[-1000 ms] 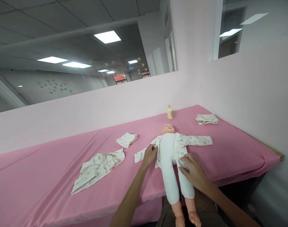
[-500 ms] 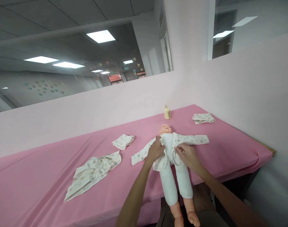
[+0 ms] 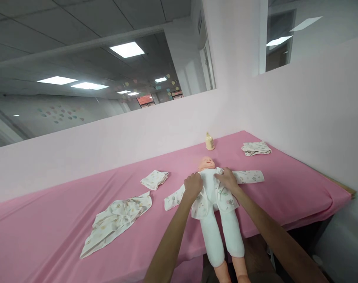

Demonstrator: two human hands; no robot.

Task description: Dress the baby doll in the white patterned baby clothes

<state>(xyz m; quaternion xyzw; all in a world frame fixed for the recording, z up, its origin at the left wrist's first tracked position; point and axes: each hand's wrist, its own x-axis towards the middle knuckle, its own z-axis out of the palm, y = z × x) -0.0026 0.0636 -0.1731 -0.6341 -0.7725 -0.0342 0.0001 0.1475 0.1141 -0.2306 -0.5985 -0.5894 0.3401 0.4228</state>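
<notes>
A baby doll (image 3: 217, 228) in a white bodysuit lies on its back on the pink table (image 3: 64, 232), legs hanging over the near edge. A printed baby jacket (image 3: 249, 177) is spread under it, sleeves out to both sides. My left hand (image 3: 193, 184) is closed on the jacket's left front panel at the doll's chest. My right hand (image 3: 227, 179) is closed on the right front panel near the doll's shoulder. Both panels are drawn partly over the torso.
A printed garment (image 3: 117, 220) lies crumpled at the left, a small folded cloth (image 3: 154, 179) behind it. A cream bottle (image 3: 209, 141) stands by the back wall. Another folded cloth (image 3: 256, 148) lies at the far right. Pink partition walls border the table.
Both hands moved up from the doll's hips to its chest, pulling the jacket's front panels inward over the torso.
</notes>
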